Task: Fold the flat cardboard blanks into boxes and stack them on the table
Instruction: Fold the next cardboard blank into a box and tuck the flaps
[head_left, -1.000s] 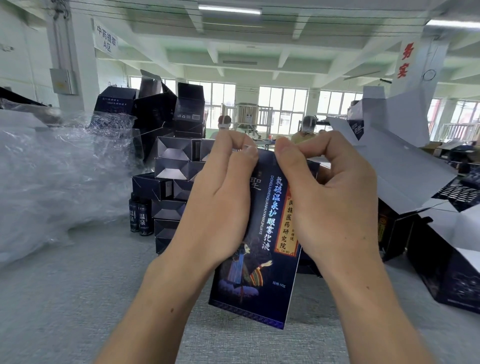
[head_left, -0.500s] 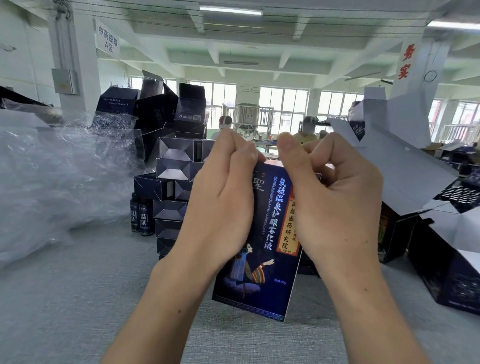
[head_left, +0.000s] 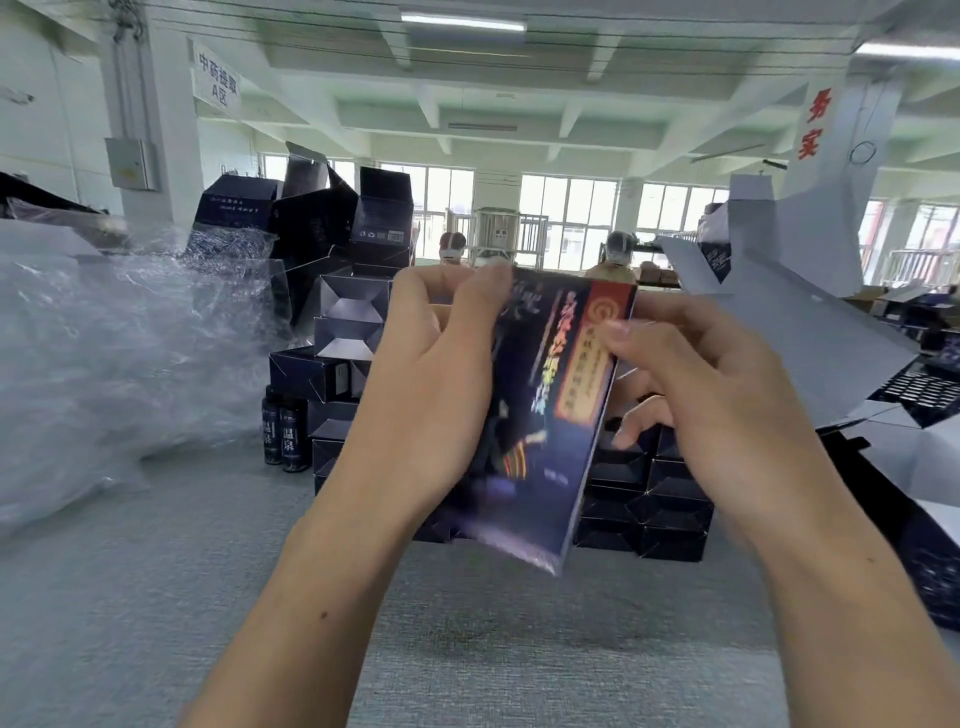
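Observation:
A dark blue printed box (head_left: 540, 415) with a red and gold label hangs upright above the grey table (head_left: 156, 597), blurred by motion. My left hand (head_left: 431, 374) grips its left side near the top, fingers curled over the upper edge. My right hand (head_left: 696, 395) sits at the box's right edge with the thumb on the printed front and the fingers curled behind. Beyond it stands a stack of folded dark boxes (head_left: 348, 332), which continues to the right behind the held box (head_left: 654, 499).
Crumpled clear plastic wrap (head_left: 104, 353) fills the left side. Two small dark bottles (head_left: 283, 436) stand beside the stack. Opened flat blanks with white insides (head_left: 810, 332) pile up on the right. People in masks work in the background.
The box has swung so its top sits higher and its front is more exposed. My right hand has slid from the top edge down and to the right side.

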